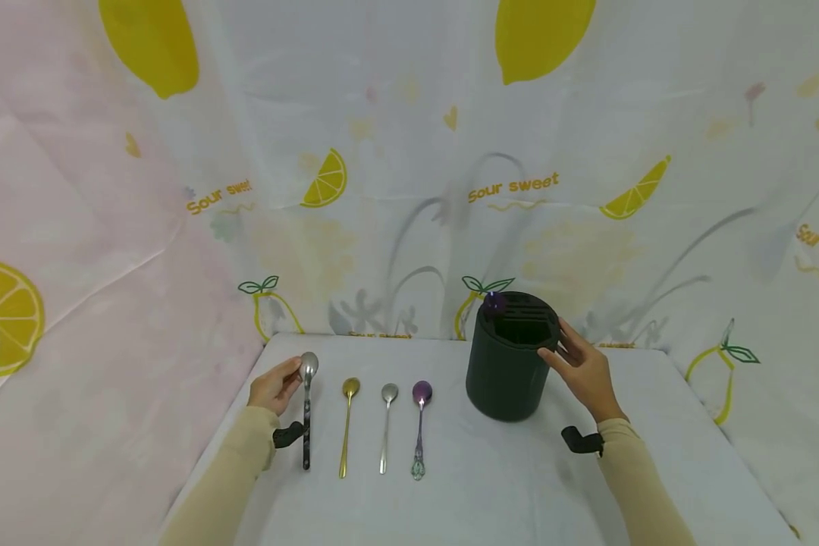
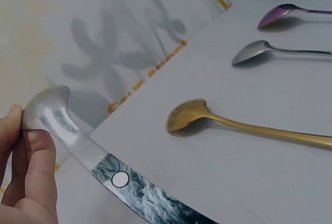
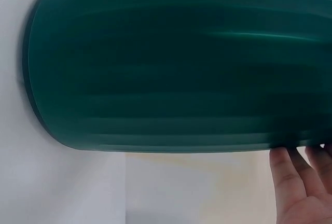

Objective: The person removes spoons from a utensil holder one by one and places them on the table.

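My left hand [image 1: 273,388] pinches the bowl of a silver spoon with a dark marbled handle [image 2: 155,198], which hangs down toward me. To its right, a gold spoon [image 1: 351,388], a small silver spoon [image 1: 390,393] and a purple spoon with an ornate handle end [image 1: 422,393] lie in a row, bowls pointing away. A dark green utensil holder [image 1: 505,387] stands upright farther right. Another purple spoon bowl [image 1: 494,305] pokes above its rim. My right hand [image 1: 585,373] holds the holder's right side near the top, with the thumb in front and fingers farther back.
A white cloth [image 1: 491,485] covers the table. Behind it hangs a lemon-print curtain [image 1: 396,114], close to the table's back edge. A pinkish curtain [image 1: 75,189] runs along the left side. Each wrist wears a black camera mount [image 1: 582,440].
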A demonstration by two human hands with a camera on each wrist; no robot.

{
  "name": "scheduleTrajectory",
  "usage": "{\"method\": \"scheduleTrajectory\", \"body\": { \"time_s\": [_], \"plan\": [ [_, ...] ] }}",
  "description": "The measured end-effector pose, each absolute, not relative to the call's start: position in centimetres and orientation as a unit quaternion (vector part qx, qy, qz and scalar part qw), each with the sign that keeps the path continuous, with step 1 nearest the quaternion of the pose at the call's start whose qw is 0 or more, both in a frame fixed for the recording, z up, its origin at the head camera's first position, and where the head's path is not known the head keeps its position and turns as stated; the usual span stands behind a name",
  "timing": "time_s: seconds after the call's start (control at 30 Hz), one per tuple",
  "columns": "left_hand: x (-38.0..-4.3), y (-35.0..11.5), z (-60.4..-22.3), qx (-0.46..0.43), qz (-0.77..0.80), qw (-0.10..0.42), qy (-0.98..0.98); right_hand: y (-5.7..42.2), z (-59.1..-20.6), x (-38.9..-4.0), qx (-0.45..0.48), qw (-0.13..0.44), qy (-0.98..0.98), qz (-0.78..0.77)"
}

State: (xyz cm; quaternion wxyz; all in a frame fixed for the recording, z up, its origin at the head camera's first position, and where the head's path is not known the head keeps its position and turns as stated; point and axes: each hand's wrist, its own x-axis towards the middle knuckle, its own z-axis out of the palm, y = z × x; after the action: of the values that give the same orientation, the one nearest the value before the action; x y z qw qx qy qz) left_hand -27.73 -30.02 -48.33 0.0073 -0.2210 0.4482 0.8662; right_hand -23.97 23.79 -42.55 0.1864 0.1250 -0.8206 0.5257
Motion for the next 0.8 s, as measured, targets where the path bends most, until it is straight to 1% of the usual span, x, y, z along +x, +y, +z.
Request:
{"method": "scheduleTrajectory", "body": {
  "time_s": [0.17,0.47,0.6,0.8],
  "plan": [
    [-27.9,-30.1,-48.9,-0.221,0.855,0.013,0.469,23.8,-42.5,-24.0,0.126,0.187,-0.819,0.528],
    [-28.4,-29.8,-50.5,-0.221,0.835,-0.015,0.504,23.6,-42.3,-24.1,0.126,0.188,-0.815,0.533],
    [-28.6,-29.8,-51.5,-0.240,0.825,-0.028,0.511,23.5,-42.3,-24.1,0.131,0.187,-0.816,0.531],
    [-29.5,-30.0,-53.2,-0.243,0.813,-0.028,0.529,23.5,-42.2,-24.0,0.126,0.183,-0.816,0.534]
  ]
}}
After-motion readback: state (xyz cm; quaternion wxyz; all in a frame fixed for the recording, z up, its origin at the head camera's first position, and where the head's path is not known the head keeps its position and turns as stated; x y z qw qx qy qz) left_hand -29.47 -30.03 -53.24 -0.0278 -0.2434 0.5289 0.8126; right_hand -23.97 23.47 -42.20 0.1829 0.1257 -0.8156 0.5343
